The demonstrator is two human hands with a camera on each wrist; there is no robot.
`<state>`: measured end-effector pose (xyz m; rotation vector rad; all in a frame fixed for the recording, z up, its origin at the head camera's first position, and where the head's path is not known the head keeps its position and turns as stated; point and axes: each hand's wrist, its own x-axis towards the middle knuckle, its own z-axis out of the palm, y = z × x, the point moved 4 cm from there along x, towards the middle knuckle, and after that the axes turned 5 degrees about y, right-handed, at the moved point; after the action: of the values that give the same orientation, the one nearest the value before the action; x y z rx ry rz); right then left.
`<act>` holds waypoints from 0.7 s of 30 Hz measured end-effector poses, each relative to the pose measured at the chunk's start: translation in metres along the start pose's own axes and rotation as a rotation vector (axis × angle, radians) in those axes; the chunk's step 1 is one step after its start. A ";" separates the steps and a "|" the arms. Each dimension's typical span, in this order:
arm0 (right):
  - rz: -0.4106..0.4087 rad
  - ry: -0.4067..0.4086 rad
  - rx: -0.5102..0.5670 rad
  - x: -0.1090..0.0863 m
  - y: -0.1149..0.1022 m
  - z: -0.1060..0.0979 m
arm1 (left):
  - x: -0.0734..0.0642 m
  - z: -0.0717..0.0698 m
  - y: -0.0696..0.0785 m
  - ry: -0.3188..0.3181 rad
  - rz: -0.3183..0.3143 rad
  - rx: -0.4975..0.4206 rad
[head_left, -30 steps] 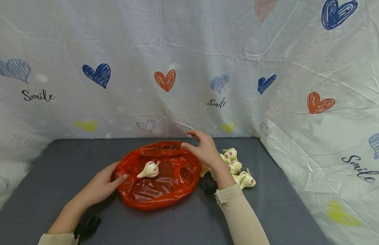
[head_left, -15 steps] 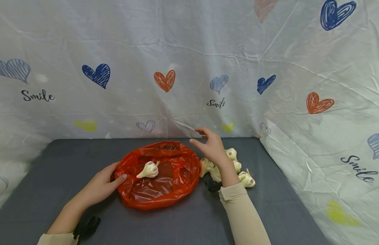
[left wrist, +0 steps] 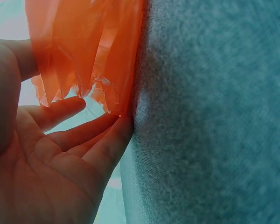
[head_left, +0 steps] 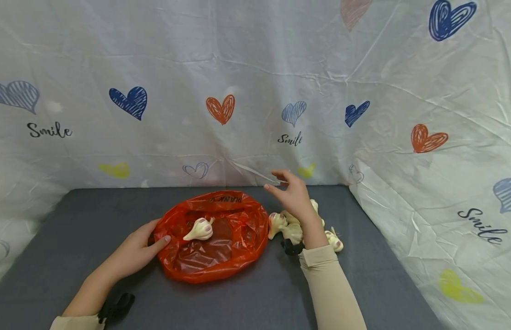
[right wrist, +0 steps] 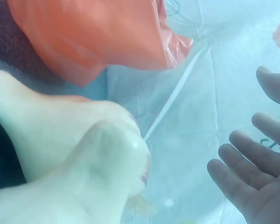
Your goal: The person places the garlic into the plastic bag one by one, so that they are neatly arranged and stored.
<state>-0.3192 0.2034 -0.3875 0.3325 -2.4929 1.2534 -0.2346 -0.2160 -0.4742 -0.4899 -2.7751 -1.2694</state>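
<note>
A red plastic bag (head_left: pixel 216 273) lies with its mouth spread wide in the middle of the table in the head view. One garlic bulb (head_left: pixel 200 229) rests inside it. My left hand (head_left: pixel 136 251) holds the bag's left rim, thumb over the edge and fingers outside; the left wrist view shows fingertips at the crinkled orange-red plastic (left wrist: pixel 84 42). Right of the bag, my right hand (head_left: pixel 296 198) hovers over several loose garlic bulbs (head_left: pixel 277 223), partly hiding them. Its fingers are spread and hold nothing. Two garlic bulbs (right wrist: pixel 74 140) loom close in the right wrist view, apart from the fingers.
A dark grey cloth covers the table (head_left: pixel 222 307). Behind and to the right hangs a white curtain (head_left: pixel 255 78) printed with hearts and "Smile". Black wrist cameras sit at the left wrist (head_left: pixel 116 308) and the right wrist (head_left: pixel 292 247).
My right hand has moved right, away from the bag's far right rim to above the loose garlic bulbs. My left hand and the bag have stayed in place.
</note>
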 end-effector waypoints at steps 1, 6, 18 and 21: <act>0.001 0.002 0.004 0.000 0.000 -0.001 | 0.000 0.000 0.000 0.000 -0.001 0.001; 0.005 0.002 0.017 0.001 0.005 -0.004 | 0.000 0.000 0.000 -0.003 -0.005 0.008; -0.005 0.021 0.041 0.002 0.018 -0.014 | 0.000 0.001 -0.001 -0.009 -0.015 0.005; -0.004 0.018 0.038 0.003 0.022 -0.016 | 0.000 0.000 0.000 -0.004 -0.005 0.008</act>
<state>-0.3265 0.2292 -0.3936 0.3343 -2.4551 1.2983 -0.2345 -0.2159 -0.4742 -0.4851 -2.7851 -1.2600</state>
